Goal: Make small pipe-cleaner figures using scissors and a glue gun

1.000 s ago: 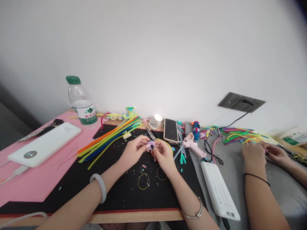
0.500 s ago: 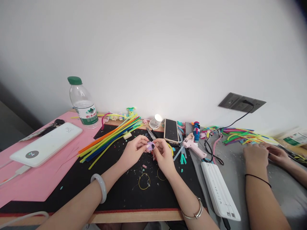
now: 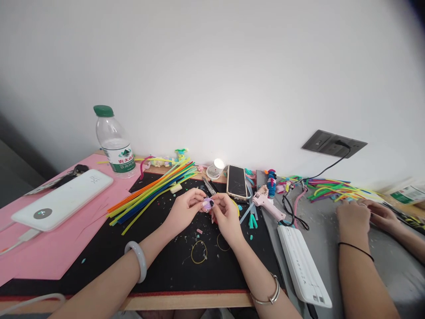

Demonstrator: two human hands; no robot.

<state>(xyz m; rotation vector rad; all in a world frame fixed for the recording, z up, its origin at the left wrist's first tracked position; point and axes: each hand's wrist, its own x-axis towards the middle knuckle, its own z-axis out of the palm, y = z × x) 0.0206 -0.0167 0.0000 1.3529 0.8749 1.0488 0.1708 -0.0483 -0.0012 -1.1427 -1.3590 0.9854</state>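
Observation:
My left hand and my right hand meet over the black mat, fingers pinched together on a small purple fuzzy piece. Both hands are closed on it. A yellow strand curls out behind my right hand. Two thin yellow rings lie on the mat just below my hands. A bundle of coloured pipe cleaners fans out to the left of my left hand.
Water bottle, white power bank on pink paper at left. Scissors, phone, pink glue gun, white power strip at right. Another person's hands work among pipe cleaners at far right.
My hands stay pinched on the purple piece, with only slight finger shifts. The other person's hands have moved a little.

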